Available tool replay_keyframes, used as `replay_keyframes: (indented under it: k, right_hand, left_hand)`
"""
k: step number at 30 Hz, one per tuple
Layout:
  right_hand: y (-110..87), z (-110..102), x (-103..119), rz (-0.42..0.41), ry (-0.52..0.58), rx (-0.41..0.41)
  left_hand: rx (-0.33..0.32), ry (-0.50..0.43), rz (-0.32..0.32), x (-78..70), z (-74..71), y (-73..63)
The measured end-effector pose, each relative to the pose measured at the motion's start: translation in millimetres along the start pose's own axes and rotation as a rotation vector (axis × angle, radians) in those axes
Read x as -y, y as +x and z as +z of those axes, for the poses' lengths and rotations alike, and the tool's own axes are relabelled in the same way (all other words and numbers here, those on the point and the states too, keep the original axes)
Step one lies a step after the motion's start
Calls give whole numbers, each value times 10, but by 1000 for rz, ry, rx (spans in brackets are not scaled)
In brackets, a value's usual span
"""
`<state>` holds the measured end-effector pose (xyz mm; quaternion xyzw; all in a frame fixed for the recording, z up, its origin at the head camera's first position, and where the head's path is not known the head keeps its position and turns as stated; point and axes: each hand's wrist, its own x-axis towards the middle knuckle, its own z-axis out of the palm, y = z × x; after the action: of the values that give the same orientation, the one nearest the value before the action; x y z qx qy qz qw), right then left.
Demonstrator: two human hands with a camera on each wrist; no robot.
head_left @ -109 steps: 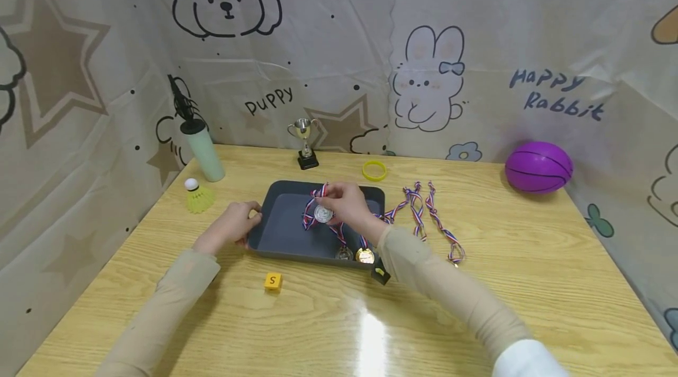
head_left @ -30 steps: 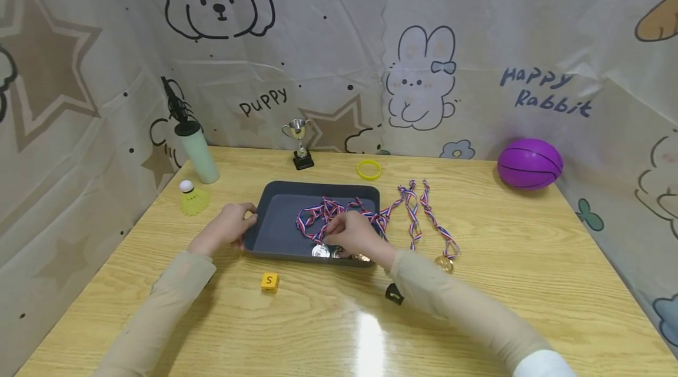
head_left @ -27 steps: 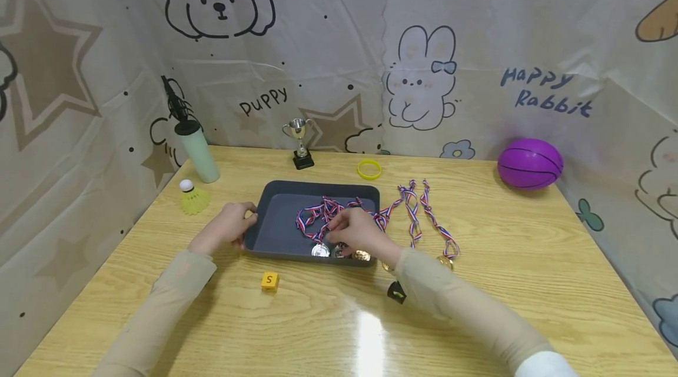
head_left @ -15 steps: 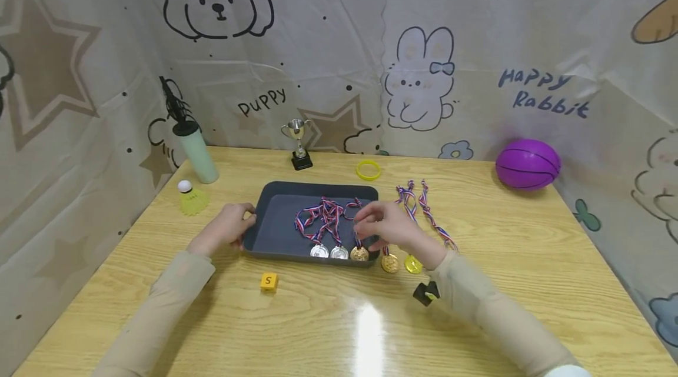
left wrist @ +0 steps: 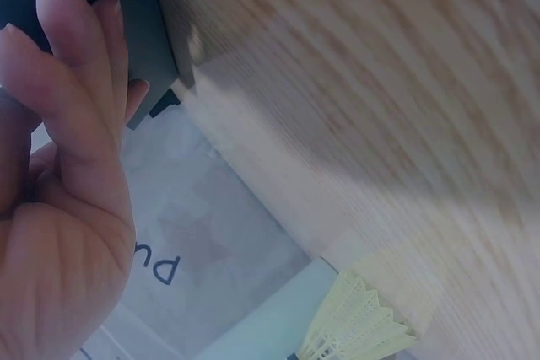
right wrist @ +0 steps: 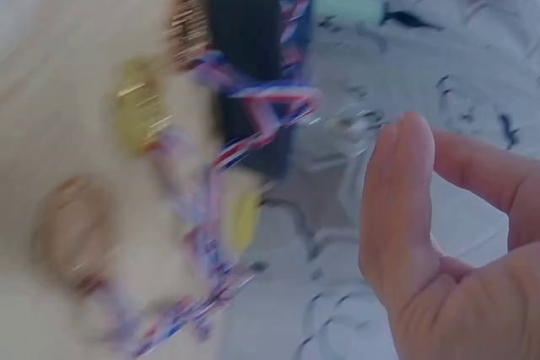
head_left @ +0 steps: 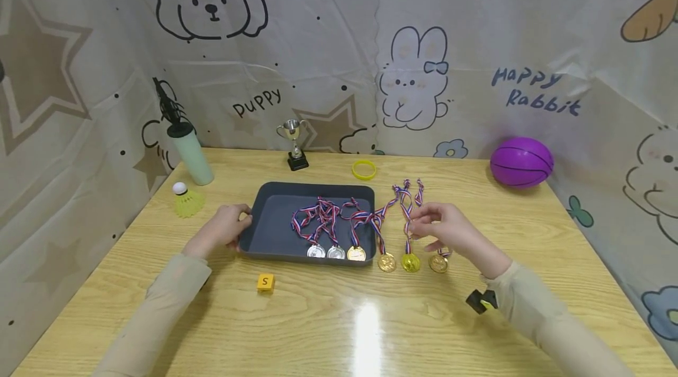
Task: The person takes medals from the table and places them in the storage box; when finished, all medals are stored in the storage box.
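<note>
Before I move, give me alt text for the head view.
The left hand grips a dark tray by its left edge; the right hand hovers over medal ribbons. Three medals lie in the tray, three on the wooden table.

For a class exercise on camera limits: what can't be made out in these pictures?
Head view: middle of the ribbon of the rightmost medal, hidden by the right hand.
Head view: designs on the silver medals, too small.
Right wrist view: design on the yellow medal, blurred.
Left wrist view: most of the tray, cut off by the frame's top and left edges.
</note>
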<state>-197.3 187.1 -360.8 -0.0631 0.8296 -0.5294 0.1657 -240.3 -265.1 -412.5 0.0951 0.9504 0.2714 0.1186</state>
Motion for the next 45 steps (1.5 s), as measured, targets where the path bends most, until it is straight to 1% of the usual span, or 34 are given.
replay_keyframes:
  k: [5,9,13,18,22,27,32,37,42,45]
  right_hand:
    - [-49,-177,-316,81,-10,-43]
    - [-79,-314,-517,138,-25,-87]
    - [-105,-410,-660,183,-75,-123]
    - [-98,-468,-771,220,-102,-127]
    - [-90,-460,-834,238,-87,-114]
    - [-47,-386,-868,274,-53,-99]
    - [26,-334,-846,298,-84,-108]
    - [68,-295,-829,284,-109,-101]
    - [88,-266,-820,276,-93,-105]
    - [96,-261,-819,274,-88,-118]
  left_hand:
    - [-2,-12,2,30,8,-4]
    - [0,-18,-6,42,17,-2]
    - [3,-16,-2,40,27,10]
    - [-2,-16,4,33,26,9]
    - [-1,-22,6,22,34,-6]
    - [-8,-17,1,22,41,-6]
    - [-9,-22,-8,23,36,-5]
    - [-16,-29,-6,20,31,0]
    - [-20,-33,21,-1,26,-18]
    - [-16,-33,24,-8,28,-23]
